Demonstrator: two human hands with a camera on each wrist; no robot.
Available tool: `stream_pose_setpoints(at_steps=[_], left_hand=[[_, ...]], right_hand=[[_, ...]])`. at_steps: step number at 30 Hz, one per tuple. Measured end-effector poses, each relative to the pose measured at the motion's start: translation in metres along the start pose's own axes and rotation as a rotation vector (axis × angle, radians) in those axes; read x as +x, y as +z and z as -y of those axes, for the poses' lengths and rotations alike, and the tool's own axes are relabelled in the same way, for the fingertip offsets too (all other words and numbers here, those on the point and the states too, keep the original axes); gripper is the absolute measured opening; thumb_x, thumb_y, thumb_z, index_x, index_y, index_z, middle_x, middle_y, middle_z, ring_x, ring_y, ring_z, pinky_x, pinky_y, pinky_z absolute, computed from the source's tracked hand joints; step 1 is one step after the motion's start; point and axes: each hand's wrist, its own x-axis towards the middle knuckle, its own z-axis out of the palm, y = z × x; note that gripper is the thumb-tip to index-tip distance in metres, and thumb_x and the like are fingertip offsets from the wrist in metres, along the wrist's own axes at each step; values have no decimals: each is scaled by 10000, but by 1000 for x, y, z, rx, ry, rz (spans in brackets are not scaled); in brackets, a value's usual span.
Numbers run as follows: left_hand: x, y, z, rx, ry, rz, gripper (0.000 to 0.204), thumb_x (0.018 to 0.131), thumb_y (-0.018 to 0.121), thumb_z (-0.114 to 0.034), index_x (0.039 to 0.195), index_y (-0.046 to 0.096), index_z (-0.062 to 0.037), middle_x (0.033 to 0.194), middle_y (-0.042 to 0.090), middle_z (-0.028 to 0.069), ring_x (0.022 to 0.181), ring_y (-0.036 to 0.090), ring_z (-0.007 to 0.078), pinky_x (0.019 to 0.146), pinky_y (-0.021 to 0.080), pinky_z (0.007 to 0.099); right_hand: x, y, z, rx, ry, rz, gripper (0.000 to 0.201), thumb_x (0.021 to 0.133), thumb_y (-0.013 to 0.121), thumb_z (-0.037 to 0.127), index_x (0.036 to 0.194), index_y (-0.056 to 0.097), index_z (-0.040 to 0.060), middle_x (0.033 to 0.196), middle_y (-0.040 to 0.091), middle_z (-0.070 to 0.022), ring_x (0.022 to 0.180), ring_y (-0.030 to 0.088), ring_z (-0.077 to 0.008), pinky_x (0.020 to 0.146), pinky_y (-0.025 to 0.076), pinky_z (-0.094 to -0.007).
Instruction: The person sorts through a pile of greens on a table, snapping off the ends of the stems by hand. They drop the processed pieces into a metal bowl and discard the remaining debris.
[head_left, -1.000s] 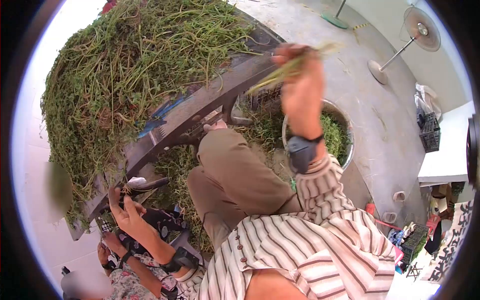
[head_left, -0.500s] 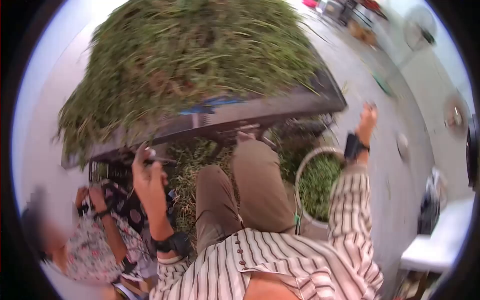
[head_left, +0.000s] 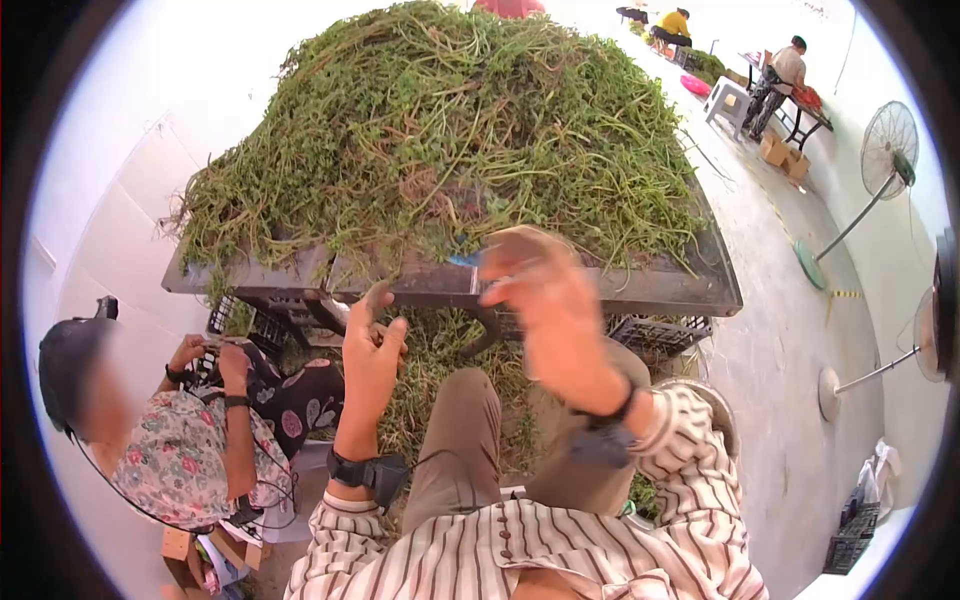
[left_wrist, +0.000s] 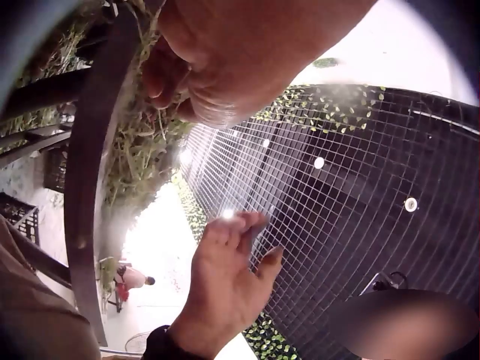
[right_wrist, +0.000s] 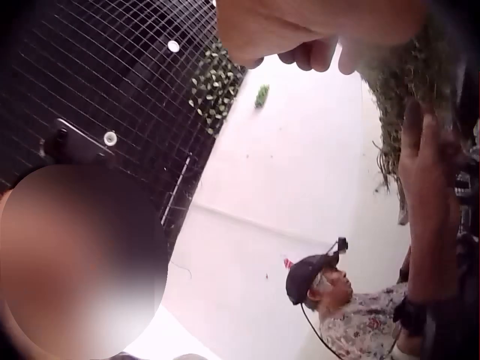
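A big heap of green leafy stems [head_left: 450,150] covers the dark table [head_left: 640,290] in front of me. My left hand [head_left: 370,360] is raised beside the table's near edge, index finger and thumb up and the other fingers loosely bent. Nothing shows in its grasp. Blurred by motion, my right hand [head_left: 555,320] overlaps the near edge right of the left hand, with fingers toward the heap. In the left wrist view, the right hand [left_wrist: 225,277] shows loosely bent fingers and no stems in it.
At the left a person [head_left: 190,430] in a floral top sits close by. Plant stems [head_left: 430,400] lie under the table around my knees. A metal basin [head_left: 720,410] stands by my right knee, partly hidden by my arm. Black crates [head_left: 660,330] are beneath the table; a standing fan [head_left: 890,150] is at the right.
The right hand held a few stems a second ago, swung out right past the basin, and is back near the table without them. The head view has turned; the left hand stays near the edge.
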Motion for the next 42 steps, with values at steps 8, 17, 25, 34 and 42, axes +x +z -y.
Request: stream_pose_setpoints(at_steps=[8,17,25,34,42], left_hand=[[34,-16,-14,59,71,-21,438,846,548,-39,1272,446,-29,1147,504,83,657,522,83,525,438,214],[100,21,-16,326,422,94,332,823,546,-47,1153,582,-44,1093,545,85,837,561,159,670,467,265],[159,54,14,580,651,190,268,806,542,-30,1068,599,-25,1124,551,109,1017,536,315,832,452,369],[163,20,-21,490,542,151,259,793,626,-124,1018,623,4,888,606,130,819,599,282,727,470,345],[159,-4,-58,-83,271,-68,306,910,570,-276,989,645,10,680,587,30,581,554,88,517,443,226]], right_hand=[[42,46,-70,124,79,46,237,936,493,168,1114,546,20,916,596,-21,800,542,-79,686,449,-222],[86,-20,-65,353,157,-422,211,945,466,211,1002,570,36,807,576,-19,671,537,-98,555,456,-248],[93,-34,-66,511,178,-486,193,949,455,200,976,562,43,770,551,-7,644,523,-96,527,440,-256],[92,-30,-67,496,225,-410,176,946,454,169,950,573,40,735,552,-3,616,511,-91,516,423,-243],[87,-17,-81,432,336,-327,178,936,467,148,971,582,17,748,558,-5,614,500,-82,510,418,-242]])
